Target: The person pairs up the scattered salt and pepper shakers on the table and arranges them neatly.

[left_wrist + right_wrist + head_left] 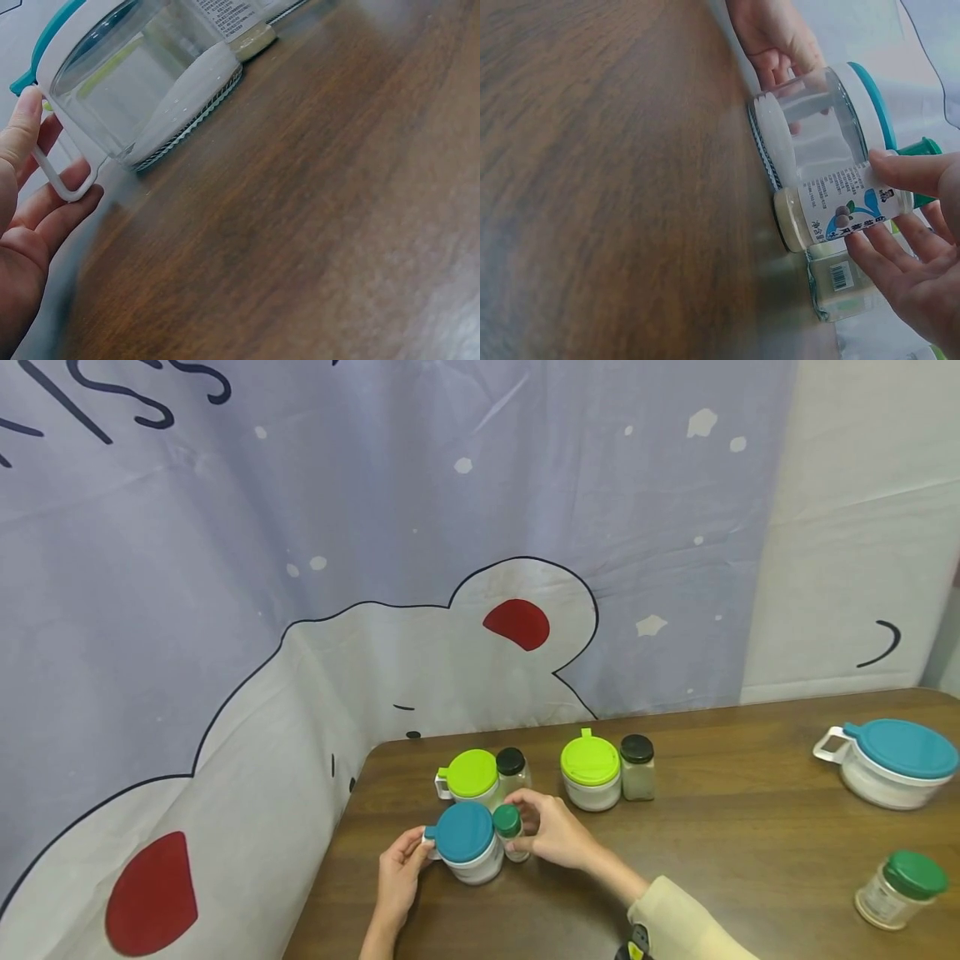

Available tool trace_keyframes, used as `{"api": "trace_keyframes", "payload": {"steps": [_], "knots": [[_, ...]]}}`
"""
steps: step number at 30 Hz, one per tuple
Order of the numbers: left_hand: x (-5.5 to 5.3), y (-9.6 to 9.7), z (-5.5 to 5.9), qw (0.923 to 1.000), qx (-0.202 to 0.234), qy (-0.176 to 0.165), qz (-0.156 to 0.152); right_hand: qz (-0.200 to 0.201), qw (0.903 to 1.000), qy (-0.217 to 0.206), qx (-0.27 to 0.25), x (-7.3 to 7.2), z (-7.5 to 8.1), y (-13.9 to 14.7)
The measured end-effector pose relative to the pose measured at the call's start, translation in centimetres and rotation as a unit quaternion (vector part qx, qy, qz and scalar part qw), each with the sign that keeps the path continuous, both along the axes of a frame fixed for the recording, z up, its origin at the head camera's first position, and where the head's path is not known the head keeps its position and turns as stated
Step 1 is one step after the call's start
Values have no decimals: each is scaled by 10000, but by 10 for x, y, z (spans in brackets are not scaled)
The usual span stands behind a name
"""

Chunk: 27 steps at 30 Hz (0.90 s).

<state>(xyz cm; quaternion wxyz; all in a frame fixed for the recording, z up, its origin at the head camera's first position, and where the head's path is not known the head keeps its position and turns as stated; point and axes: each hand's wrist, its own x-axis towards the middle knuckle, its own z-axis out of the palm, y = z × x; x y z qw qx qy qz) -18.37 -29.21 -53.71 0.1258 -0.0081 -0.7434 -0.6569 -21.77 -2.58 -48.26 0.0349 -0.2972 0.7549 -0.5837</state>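
My left hand [399, 870] grips the white handle [71, 184] of a clear jar with a blue lid [464, 832], thumb up by the lid's tab. Right beside that jar stands a small spice bottle with a green cap [507, 820]. My right hand [553, 828] holds this bottle between thumb and fingers; its printed label [847, 202] faces the right wrist camera. White contents show in the bottom of the blue-lidded jar [817, 124]. Just behind the pair are a green-lidded jar [472, 773] and a black-capped bottle [512, 763], partly covered by them.
Another green-lidded jar [591, 768] stands beside a black-capped bottle [638, 768] toward the back. Far right, a wide blue-lidded jar [900, 760] and a green-capped bottle [900, 889] stand on the wooden table [735, 843]. A patterned curtain [390, 510] hangs behind and along the left.
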Motion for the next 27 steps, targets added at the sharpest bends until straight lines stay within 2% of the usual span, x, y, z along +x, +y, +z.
{"api": "trace_keyframes", "payload": {"steps": [4,6,8,15,18,23,27], "knots": [[1,0,0,10000,-19,27,-20,63,10000,-47,17,10,18,3],[1,0,1,10000,-39,-6,-37,72,10000,-66,10,12,20,4],[1,0,1,9999,-72,-74,-60,59,9999,-93,-7,11,16,3],[2,-1,5,9990,-112,-426,-63,88,9999,-84,-23,-3,-11,1],[2,-2,6,9987,-55,-508,-30,165,9998,-88,64,-5,-12,2],[4,-3,3,9990,55,-444,-52,333,9992,-100,185,-6,-12,2],[8,1,4,9990,36,-433,131,486,9987,-61,144,-6,-13,4]]}}
